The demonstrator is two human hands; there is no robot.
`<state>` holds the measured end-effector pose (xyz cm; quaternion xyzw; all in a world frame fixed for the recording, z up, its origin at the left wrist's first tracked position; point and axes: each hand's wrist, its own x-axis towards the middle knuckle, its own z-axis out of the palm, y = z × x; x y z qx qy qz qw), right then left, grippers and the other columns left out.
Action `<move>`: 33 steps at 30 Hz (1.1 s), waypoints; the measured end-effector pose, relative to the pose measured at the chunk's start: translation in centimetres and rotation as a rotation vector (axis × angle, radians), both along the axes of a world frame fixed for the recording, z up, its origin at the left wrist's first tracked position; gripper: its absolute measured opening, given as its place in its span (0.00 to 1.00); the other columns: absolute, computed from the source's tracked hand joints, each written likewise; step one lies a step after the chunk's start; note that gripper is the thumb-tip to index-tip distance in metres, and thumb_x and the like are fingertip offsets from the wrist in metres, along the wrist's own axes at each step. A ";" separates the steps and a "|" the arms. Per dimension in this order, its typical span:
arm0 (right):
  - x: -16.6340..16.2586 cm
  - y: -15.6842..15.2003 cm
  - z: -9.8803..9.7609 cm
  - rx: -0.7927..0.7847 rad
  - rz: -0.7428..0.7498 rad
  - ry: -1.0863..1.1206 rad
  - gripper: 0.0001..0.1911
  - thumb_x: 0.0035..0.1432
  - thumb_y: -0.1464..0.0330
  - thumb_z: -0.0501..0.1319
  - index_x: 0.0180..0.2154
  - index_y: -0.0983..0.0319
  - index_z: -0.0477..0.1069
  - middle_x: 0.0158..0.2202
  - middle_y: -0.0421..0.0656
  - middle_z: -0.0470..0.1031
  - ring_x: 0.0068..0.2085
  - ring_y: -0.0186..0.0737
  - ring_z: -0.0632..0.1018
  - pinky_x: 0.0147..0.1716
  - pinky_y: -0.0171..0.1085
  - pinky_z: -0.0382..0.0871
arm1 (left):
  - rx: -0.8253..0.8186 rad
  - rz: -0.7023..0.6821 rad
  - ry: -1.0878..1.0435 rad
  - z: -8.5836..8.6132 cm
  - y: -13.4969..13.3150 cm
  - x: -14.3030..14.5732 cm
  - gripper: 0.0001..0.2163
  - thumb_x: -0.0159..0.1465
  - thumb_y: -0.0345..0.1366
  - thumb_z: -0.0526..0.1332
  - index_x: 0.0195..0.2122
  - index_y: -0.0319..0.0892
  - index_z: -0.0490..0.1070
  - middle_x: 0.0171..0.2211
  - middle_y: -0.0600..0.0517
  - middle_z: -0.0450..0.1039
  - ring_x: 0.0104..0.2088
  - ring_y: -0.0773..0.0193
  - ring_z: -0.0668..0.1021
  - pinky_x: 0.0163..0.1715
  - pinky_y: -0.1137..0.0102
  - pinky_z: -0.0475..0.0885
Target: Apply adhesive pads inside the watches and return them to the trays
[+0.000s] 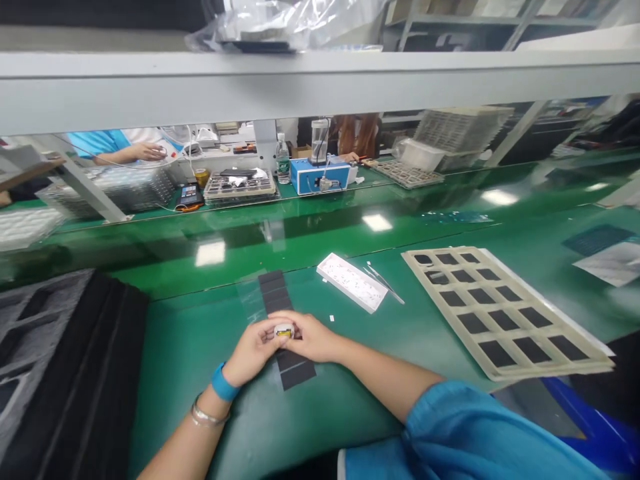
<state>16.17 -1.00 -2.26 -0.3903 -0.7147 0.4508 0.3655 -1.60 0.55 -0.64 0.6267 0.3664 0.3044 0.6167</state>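
Observation:
Both my hands meet over the green bench around a small white, rounded part with a yellow piece on its face (284, 331). My left hand (257, 345) closes on its left side, thumb near the lower edge. On the other side my right hand (314, 337) grips it too, fingers curled round the back. Beneath my hands lies a strip of black rectangular pieces (296, 369) on clear film. To the right is a white tray of small bits (353, 283), with tweezers (386, 283) beside it.
A beige tray with black rectangles in its cells (463, 321) lies at the right. Stacked black foam trays (95, 373) stand at the left. Behind the bench are a blue box device (320, 179), a bottle (283, 163) and a co-worker's hand (149, 151). A shelf beam (320, 90) crosses above.

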 end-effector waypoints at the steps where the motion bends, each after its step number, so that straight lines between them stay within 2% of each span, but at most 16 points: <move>1: 0.0 0.1 -0.2 0.019 -0.004 -0.007 0.28 0.57 0.66 0.62 0.59 0.63 0.67 0.49 0.48 0.78 0.42 0.39 0.80 0.44 0.38 0.74 | 0.004 0.005 -0.003 0.0 0.1 0.0 0.15 0.55 0.42 0.70 0.41 0.41 0.80 0.41 0.45 0.81 0.43 0.53 0.82 0.50 0.62 0.75; 4: 0.0 0.6 -0.5 0.071 -0.007 0.009 0.32 0.56 0.66 0.63 0.61 0.62 0.64 0.55 0.50 0.74 0.48 0.41 0.79 0.49 0.41 0.73 | -0.042 0.057 -0.076 0.1 0.3 0.2 0.17 0.49 0.40 0.74 0.39 0.39 0.80 0.40 0.44 0.81 0.43 0.54 0.82 0.51 0.61 0.74; 7: 0.5 1.2 -0.7 0.077 -0.037 0.118 0.38 0.53 0.63 0.67 0.64 0.58 0.60 0.61 0.50 0.68 0.56 0.44 0.75 0.53 0.44 0.73 | -0.185 0.189 -0.268 0.4 0.7 0.1 0.22 0.47 0.36 0.76 0.44 0.38 0.78 0.42 0.44 0.81 0.41 0.56 0.82 0.50 0.60 0.75; 9: 1.0 2.0 -0.8 0.090 -0.125 0.183 0.38 0.53 0.60 0.67 0.63 0.56 0.59 0.61 0.51 0.69 0.58 0.45 0.74 0.51 0.45 0.74 | -0.266 0.305 -0.432 1.0 1.0 -0.3 0.22 0.49 0.33 0.74 0.47 0.38 0.76 0.43 0.45 0.80 0.41 0.57 0.82 0.50 0.60 0.74; 11: 1.7 2.9 -1.0 0.132 -0.269 0.211 0.35 0.52 0.58 0.67 0.60 0.57 0.63 0.56 0.51 0.73 0.55 0.46 0.75 0.49 0.46 0.76 | -0.258 0.385 -0.545 1.9 1.2 -1.1 0.21 0.54 0.31 0.70 0.50 0.38 0.74 0.44 0.45 0.79 0.43 0.59 0.82 0.52 0.61 0.73; 13: 2.2 3.7 -1.2 0.159 -0.418 0.216 0.30 0.51 0.57 0.66 0.54 0.60 0.67 0.49 0.50 0.77 0.49 0.45 0.78 0.46 0.48 0.77 | -0.114 0.449 -0.524 2.8 0.7 -1.9 0.21 0.59 0.31 0.66 0.54 0.39 0.72 0.45 0.45 0.78 0.46 0.60 0.80 0.54 0.61 0.71; 16: 2.6 4.4 -1.5 0.151 -0.536 0.220 0.26 0.48 0.54 0.64 0.46 0.62 0.70 0.39 0.47 0.78 0.41 0.44 0.78 0.43 0.49 0.77 | 0.362 0.597 -0.222 4.1 -1.4 -3.0 0.23 0.58 0.31 0.68 0.56 0.40 0.72 0.47 0.46 0.76 0.47 0.60 0.78 0.51 0.63 0.72; 19: 2.4 4.3 -1.6 0.157 -0.550 0.187 0.26 0.47 0.53 0.63 0.44 0.62 0.71 0.36 0.46 0.78 0.37 0.43 0.78 0.41 0.49 0.77 | 0.877 0.757 0.158 5.4 -4.6 -4.0 0.27 0.55 0.31 0.72 0.57 0.41 0.71 0.44 0.47 0.75 0.45 0.60 0.75 0.49 0.64 0.72; 22: 2.0 3.6 -1.7 0.172 -0.518 0.086 0.26 0.47 0.53 0.61 0.45 0.62 0.72 0.36 0.47 0.78 0.35 0.42 0.78 0.43 0.50 0.76 | 1.189 0.851 0.395 6.9 -8.2 -5.3 0.26 0.58 0.34 0.70 0.58 0.39 0.69 0.42 0.47 0.74 0.44 0.60 0.74 0.49 0.63 0.72; 25: 1.7 3.1 -1.8 0.196 -0.501 -0.048 0.27 0.46 0.52 0.60 0.44 0.61 0.73 0.37 0.48 0.79 0.35 0.46 0.79 0.44 0.52 0.74 | 1.344 0.872 0.520 8.1 -11.6 -6.9 0.22 0.63 0.39 0.65 0.58 0.38 0.68 0.43 0.46 0.74 0.44 0.60 0.74 0.49 0.62 0.71; 28: 1.5 2.9 -1.5 0.234 -0.511 -0.163 0.24 0.46 0.51 0.59 0.42 0.57 0.74 0.38 0.50 0.80 0.35 0.52 0.80 0.42 0.54 0.73 | 1.456 0.871 0.616 8.7 -14.5 -9.8 0.19 0.68 0.42 0.59 0.57 0.38 0.69 0.43 0.46 0.74 0.46 0.61 0.74 0.50 0.64 0.71; 31: 1.6 2.8 -1.3 0.256 -0.510 -0.248 0.20 0.48 0.51 0.58 0.40 0.53 0.73 0.38 0.51 0.80 0.34 0.55 0.80 0.36 0.54 0.73 | 1.499 0.935 0.750 9.1 -17.0 -14.7 0.20 0.68 0.43 0.59 0.57 0.38 0.69 0.45 0.45 0.75 0.46 0.60 0.75 0.50 0.64 0.71; 33: 1.8 2.9 -1.4 0.279 -0.499 -0.287 0.18 0.50 0.49 0.56 0.40 0.50 0.72 0.37 0.48 0.80 0.32 0.56 0.80 0.33 0.54 0.72 | 1.445 1.050 0.859 9.6 -18.2 -19.2 0.21 0.66 0.43 0.62 0.57 0.39 0.69 0.46 0.45 0.75 0.47 0.59 0.74 0.51 0.63 0.70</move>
